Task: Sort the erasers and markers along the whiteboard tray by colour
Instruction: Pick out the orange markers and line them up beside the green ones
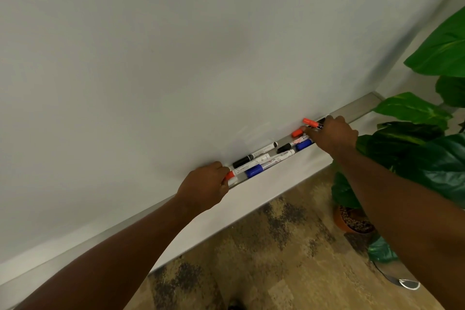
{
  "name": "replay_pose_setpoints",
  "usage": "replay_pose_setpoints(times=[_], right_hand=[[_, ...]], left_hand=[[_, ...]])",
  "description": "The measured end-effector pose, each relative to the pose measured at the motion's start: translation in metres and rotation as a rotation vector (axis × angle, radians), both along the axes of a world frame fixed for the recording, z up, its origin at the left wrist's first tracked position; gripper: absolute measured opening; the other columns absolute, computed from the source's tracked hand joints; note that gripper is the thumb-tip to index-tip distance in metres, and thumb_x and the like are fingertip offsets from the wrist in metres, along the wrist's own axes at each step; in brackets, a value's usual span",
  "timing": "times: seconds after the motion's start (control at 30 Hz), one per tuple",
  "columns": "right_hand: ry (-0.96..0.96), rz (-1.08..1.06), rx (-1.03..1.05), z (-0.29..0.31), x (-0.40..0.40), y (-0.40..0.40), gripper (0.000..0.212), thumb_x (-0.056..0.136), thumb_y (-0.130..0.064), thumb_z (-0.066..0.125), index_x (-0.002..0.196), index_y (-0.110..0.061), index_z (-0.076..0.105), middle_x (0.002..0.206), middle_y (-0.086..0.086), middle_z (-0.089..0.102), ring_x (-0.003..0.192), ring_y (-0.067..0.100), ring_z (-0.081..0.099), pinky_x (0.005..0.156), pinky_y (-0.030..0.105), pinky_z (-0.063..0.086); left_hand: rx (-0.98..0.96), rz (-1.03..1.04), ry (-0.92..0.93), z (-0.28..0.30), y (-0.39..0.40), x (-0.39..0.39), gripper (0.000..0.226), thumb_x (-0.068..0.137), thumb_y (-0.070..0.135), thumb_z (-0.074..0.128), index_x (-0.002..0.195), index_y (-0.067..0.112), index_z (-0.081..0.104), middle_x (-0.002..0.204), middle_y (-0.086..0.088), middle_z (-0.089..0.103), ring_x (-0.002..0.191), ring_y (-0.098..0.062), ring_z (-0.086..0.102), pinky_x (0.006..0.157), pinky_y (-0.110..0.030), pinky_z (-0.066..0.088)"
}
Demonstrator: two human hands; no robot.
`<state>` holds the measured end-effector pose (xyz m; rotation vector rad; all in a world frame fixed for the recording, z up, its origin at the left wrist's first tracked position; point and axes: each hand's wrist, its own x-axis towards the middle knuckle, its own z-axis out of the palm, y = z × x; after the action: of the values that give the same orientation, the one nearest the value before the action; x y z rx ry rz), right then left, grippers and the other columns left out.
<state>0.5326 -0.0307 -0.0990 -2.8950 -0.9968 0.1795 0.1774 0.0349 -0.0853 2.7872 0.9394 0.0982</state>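
Several markers [254,158] lengthwise along tray [357,108]

From my feed I see 2 bare forearms, no sleeves anywhere in shot, left one entering btm-left, right one btm-right. Left bare hand [203,187]: no rings, no watch or strap at the wrist, no glove. Right bare hand [332,134]: same, nothing worn on wrist or knuckles. Fingers [305,129] mostly tucked out of view, so nails etc. can't be checked. No markings or tattoos visible on either arm.
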Motion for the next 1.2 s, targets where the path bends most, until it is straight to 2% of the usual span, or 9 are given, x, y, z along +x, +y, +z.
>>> replay_pose_setpoints(times=[0.17, 0.47, 0.57, 0.67, 0.73, 0.8, 0.9, 1.0, 1.2], right_hand=[[0.157, -0.071, -0.083, 0.007, 0.012, 0.007, 0.111, 0.059, -0.091, 0.048, 0.137, -0.013, 0.037, 0.133, 0.019, 0.045, 0.121, 0.039, 0.048, 0.098, 0.053, 0.039], [0.309, -0.075, 0.117, 0.003, 0.019, 0.006, 0.102, 0.059, -0.077, 0.069, 0.132, -0.015, 0.036, 0.130, 0.019, 0.044, 0.116, 0.038, 0.051, 0.095, 0.053, 0.047], [0.349, -0.075, 0.321, 0.003, 0.016, 0.007, 0.089, 0.062, -0.068, 0.074, 0.125, -0.015, 0.041, 0.118, 0.014, 0.054, 0.104, 0.032, 0.059, 0.087, 0.049, 0.053], [0.333, -0.046, 0.505, 0.003, 0.009, 0.006, 0.054, 0.074, -0.048, 0.075, 0.109, -0.017, 0.047, 0.096, 0.006, 0.062, 0.089, 0.030, 0.065, 0.078, 0.043, 0.055], [0.323, -0.047, 0.549, 0.004, 0.004, 0.007, 0.039, 0.080, -0.036, 0.072, 0.106, -0.018, 0.049, 0.090, 0.004, 0.062, 0.083, 0.028, 0.065, 0.072, 0.038, 0.055], [0.299, -0.048, 0.525, 0.006, 0.002, 0.007, 0.043, 0.081, -0.038, 0.071, 0.111, -0.016, 0.050, 0.094, 0.006, 0.065, 0.084, 0.028, 0.066, 0.072, 0.037, 0.055], [0.266, -0.036, 0.411, 0.003, 0.006, 0.005, 0.061, 0.078, -0.047, 0.073, 0.123, -0.013, 0.048, 0.110, 0.013, 0.064, 0.096, 0.030, 0.064, 0.074, 0.034, 0.050], [0.287, -0.030, 0.352, -0.001, 0.010, 0.003, 0.072, 0.076, -0.051, 0.074, 0.129, -0.013, 0.045, 0.119, 0.016, 0.060, 0.105, 0.033, 0.061, 0.082, 0.038, 0.050], [0.323, -0.048, 0.333, 0.003, 0.009, 0.005, 0.061, 0.081, -0.043, 0.071, 0.128, -0.016, 0.043, 0.113, 0.015, 0.064, 0.101, 0.034, 0.062, 0.084, 0.042, 0.053]], left_hand=[[-0.036, 0.010, 0.016, 0.001, -0.002, -0.004, 0.028, 0.094, 0.035, 0.045, 0.110, 0.018, 0.062, 0.098, -0.001, 0.060, 0.084, -0.024, 0.062, 0.071, -0.037, 0.053], [-0.011, 0.019, 0.006, 0.003, 0.001, -0.004, 0.031, 0.096, 0.040, 0.042, 0.108, 0.021, 0.062, 0.097, -0.001, 0.060, 0.082, -0.024, 0.062, 0.067, -0.036, 0.050], [-0.004, 0.010, -0.008, 0.002, 0.001, -0.004, 0.030, 0.096, 0.041, 0.043, 0.106, 0.020, 0.063, 0.094, -0.001, 0.061, 0.080, -0.024, 0.062, 0.066, -0.035, 0.051], [-0.022, 0.000, 0.001, 0.001, -0.002, -0.004, 0.028, 0.095, 0.037, 0.046, 0.109, 0.019, 0.063, 0.096, -0.001, 0.061, 0.082, -0.023, 0.063, 0.069, -0.035, 0.053], [-0.037, -0.002, 0.006, 0.002, -0.003, -0.003, 0.028, 0.094, 0.035, 0.047, 0.111, 0.019, 0.062, 0.099, -0.001, 0.061, 0.084, -0.022, 0.063, 0.071, -0.034, 0.052], [-0.033, -0.002, 0.001, 0.003, -0.004, -0.002, 0.027, 0.093, 0.035, 0.048, 0.111, 0.019, 0.062, 0.099, -0.001, 0.061, 0.084, -0.022, 0.062, 0.071, -0.034, 0.052], [-0.031, 0.012, 0.003, 0.004, -0.005, -0.003, 0.027, 0.094, 0.035, 0.047, 0.111, 0.019, 0.061, 0.099, -0.001, 0.061, 0.084, -0.021, 0.062, 0.071, -0.033, 0.052], [-0.045, 0.015, 0.017, 0.005, -0.006, -0.005, 0.028, 0.094, 0.035, 0.046, 0.112, 0.019, 0.061, 0.099, 0.000, 0.060, 0.083, -0.020, 0.062, 0.071, -0.033, 0.052], [-0.034, 0.040, 0.019, 0.005, -0.004, -0.003, 0.027, 0.095, 0.036, 0.045, 0.111, 0.021, 0.061, 0.098, 0.000, 0.060, 0.084, -0.021, 0.061, 0.071, -0.033, 0.051]])
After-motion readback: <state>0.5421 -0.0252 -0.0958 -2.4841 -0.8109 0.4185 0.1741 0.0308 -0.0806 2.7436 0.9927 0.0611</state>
